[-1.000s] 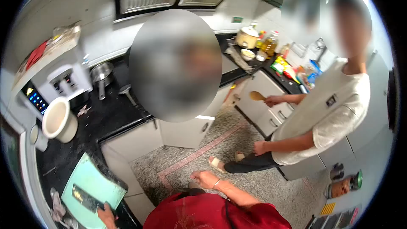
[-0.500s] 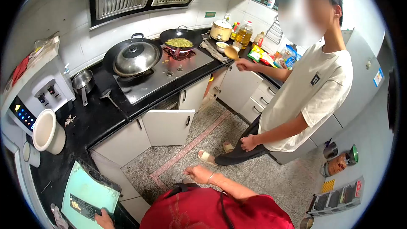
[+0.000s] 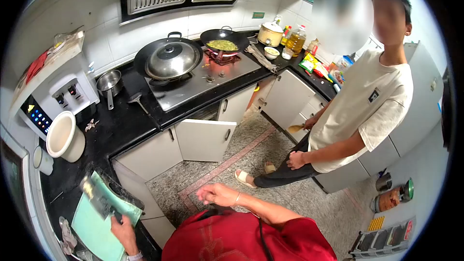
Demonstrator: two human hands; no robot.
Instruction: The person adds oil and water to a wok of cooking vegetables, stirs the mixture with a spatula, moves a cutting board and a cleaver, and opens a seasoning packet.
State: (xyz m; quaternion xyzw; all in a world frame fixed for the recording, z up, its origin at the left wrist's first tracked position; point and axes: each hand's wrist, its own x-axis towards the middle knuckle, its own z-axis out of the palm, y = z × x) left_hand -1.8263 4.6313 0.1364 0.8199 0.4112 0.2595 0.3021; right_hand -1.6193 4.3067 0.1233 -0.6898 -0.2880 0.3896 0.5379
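Observation:
My left hand (image 3: 124, 232) is closed around the black handle of a cleaver (image 3: 99, 202). The blade, smeared by motion, hangs above the light green cutting board (image 3: 96, 229) and carries a small pale heap of chopped food (image 3: 89, 188) near its far end. My right hand (image 3: 217, 195) is in the air in front of my red top, fingers loosely bent and apart, with nothing visible in it. A wok (image 3: 216, 36) of green food stands on the lit burner. Beside it, a second wok is covered by a domed metal lid (image 3: 172, 61).
A person (image 3: 360, 101) stands at the right, holding a wooden spoon (image 3: 295, 128) low. A cabinet door (image 3: 205, 140) juts out below the stove. A saucepan (image 3: 110, 82), a metal spatula (image 3: 137, 101) and a white tub (image 3: 65, 137) stand along the black counter.
My left hand has lifted the cleaver off the cutting board with chopped food on its blade. The other person has lowered the wooden spoon to their side. My view has shifted slightly.

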